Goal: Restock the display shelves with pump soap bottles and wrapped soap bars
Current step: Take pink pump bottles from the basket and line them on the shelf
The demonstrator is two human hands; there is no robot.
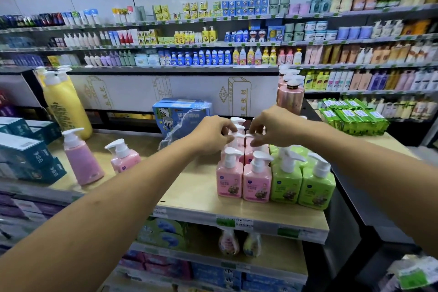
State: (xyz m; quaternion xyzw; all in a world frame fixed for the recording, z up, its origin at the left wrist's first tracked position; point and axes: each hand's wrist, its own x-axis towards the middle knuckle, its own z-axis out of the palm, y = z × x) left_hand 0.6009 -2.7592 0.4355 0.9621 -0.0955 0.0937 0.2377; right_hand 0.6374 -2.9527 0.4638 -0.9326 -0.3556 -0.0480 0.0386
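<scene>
Pink pump soap bottles (pixel 244 180) stand in rows on the wooden shelf top (pixel 196 187), with green pump bottles (pixel 301 185) to their right. My left hand (pixel 211 135) pinches the white pump head of a pink bottle in the back row. My right hand (pixel 272 125) pinches the pump head of the neighbouring pink bottle. Two loose pink pump bottles (pixel 83 161) stand apart at the left, one of them (pixel 123 156) smaller. Green wrapped soap bars (pixel 353 116) lie stacked at the right.
A tall yellow pump bottle (pixel 64 104) and teal boxes (pixel 26 149) stand at the left. A blue plastic-wrapped box (pixel 180 114) sits behind the bottles, a large pink bottle (pixel 290 97) at the back right. Stocked shelves line the far wall and the tiers below.
</scene>
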